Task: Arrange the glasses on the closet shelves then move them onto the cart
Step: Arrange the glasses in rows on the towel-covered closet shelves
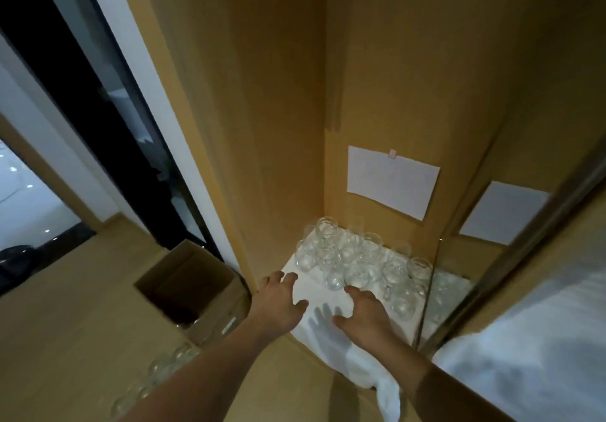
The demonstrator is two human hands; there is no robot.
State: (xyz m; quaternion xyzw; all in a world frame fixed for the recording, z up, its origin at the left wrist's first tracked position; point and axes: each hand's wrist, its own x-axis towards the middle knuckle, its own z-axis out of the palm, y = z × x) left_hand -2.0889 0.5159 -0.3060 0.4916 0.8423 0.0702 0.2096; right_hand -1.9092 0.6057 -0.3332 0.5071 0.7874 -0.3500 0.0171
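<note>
while spread, hands (282, 303) near glasses (354, 264)

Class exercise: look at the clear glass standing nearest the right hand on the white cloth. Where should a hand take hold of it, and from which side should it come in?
Take the nearest glass round its bowl, coming from the open front of the shelf, where the right hand already is. Other glasses crowd it behind and to the right, so only the near side looks free. Its lower part is hard to make out, so a grip on the bowl seems safest.
</note>
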